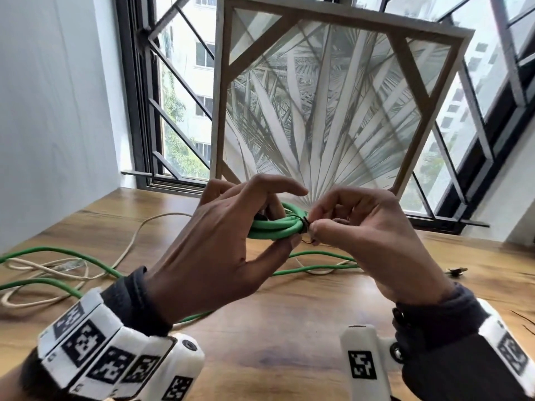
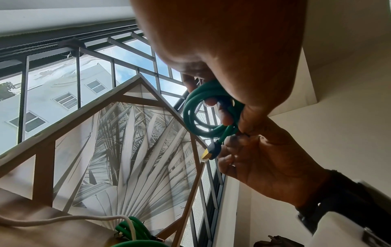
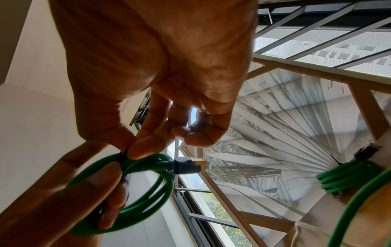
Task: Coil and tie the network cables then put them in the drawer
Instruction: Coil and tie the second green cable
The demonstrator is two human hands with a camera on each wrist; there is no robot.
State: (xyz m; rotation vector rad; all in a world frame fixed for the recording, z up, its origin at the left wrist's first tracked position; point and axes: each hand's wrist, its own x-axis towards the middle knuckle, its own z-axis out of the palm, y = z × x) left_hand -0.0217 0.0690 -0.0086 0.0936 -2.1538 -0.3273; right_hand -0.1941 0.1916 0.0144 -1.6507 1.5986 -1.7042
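A green network cable coil (image 1: pixel 266 228) is held above the wooden table (image 1: pixel 289 328). My left hand (image 1: pixel 285 227) grips it, thumb under the loops and fingers through them. A thin black tie (image 1: pixel 304 222) wraps the coil's right side, and my right hand (image 1: pixel 314 224) pinches its ends between thumb and forefinger. The right wrist view shows the coil (image 3: pixel 148 197), the tie (image 3: pixel 122 158) and a black-and-gold plug (image 3: pixel 190 164) sticking out. The same plug (image 2: pixel 209 152) hangs below the coil (image 2: pixel 201 113) in the left wrist view. No drawer is in view.
A loose green cable (image 1: pixel 43 253) and a cream cable (image 1: pixel 130 241) sprawl over the table's left and middle. Another green bundle (image 3: pixel 347 175) lies by a framed palm print (image 1: pixel 333 111) leaning on the window. Small black ties (image 1: pixel 457 272) lie at the right.
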